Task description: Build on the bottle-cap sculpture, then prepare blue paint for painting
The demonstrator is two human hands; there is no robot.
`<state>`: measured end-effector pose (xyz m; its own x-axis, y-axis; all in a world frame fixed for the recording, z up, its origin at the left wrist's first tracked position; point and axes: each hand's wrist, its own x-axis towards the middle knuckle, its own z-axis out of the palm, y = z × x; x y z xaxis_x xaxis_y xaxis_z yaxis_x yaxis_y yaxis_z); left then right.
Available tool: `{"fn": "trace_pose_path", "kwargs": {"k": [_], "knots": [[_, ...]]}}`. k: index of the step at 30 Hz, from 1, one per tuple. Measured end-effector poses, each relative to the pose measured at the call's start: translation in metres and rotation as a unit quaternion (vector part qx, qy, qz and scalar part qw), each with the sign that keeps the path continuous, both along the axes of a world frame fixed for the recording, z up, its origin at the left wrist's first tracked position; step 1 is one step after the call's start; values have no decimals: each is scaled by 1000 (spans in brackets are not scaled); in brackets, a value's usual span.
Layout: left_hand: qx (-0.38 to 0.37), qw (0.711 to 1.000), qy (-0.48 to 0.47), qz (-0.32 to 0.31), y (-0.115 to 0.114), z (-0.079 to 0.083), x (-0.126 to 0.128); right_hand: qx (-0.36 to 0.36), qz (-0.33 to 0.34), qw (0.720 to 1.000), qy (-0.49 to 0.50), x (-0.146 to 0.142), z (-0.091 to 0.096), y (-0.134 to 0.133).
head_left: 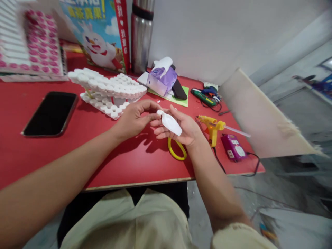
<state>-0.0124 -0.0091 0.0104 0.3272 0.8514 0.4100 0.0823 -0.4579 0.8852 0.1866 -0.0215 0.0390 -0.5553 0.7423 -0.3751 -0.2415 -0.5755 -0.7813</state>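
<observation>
A white oval piece (170, 123) lies across the fingers of my right hand (181, 129), which cradles it palm up above the red table (38, 152). My left hand (135, 117) pinches the narrow upper end of that piece between thumb and fingers. Both hands hover over the table's middle. Just behind my left hand stands a white model built of many small round caps (106, 88). Yellow scissor handles (176, 149) lie under my right hand.
A black phone (50, 113) lies at the left. A yellow glue gun (211, 126) and a purple box (233, 147) sit at the right, near the table edge. Behind are a steel flask (141, 34), a colourful box (98, 31), purple-white paper (162, 77) and trays of pink caps (31, 41).
</observation>
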Motion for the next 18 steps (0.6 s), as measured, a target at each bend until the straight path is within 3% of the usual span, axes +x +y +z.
{"fn": "trace_pose_path", "kwargs": {"k": [5, 10, 14, 18], "knots": [[16, 1000, 7, 0, 1, -1, -1, -21, 5, 997, 74, 0, -3, -2], [16, 1000, 21, 9, 0, 0, -1, 6, 8, 998, 67, 2, -4, -3], [-11, 1000, 6, 15, 0, 1, 0, 64, -4, 997, 32, 2, -4, -6], [-40, 999, -28, 9, 1, 0, 2, 169, -55, 982, -56, -1, -7, -11]]}}
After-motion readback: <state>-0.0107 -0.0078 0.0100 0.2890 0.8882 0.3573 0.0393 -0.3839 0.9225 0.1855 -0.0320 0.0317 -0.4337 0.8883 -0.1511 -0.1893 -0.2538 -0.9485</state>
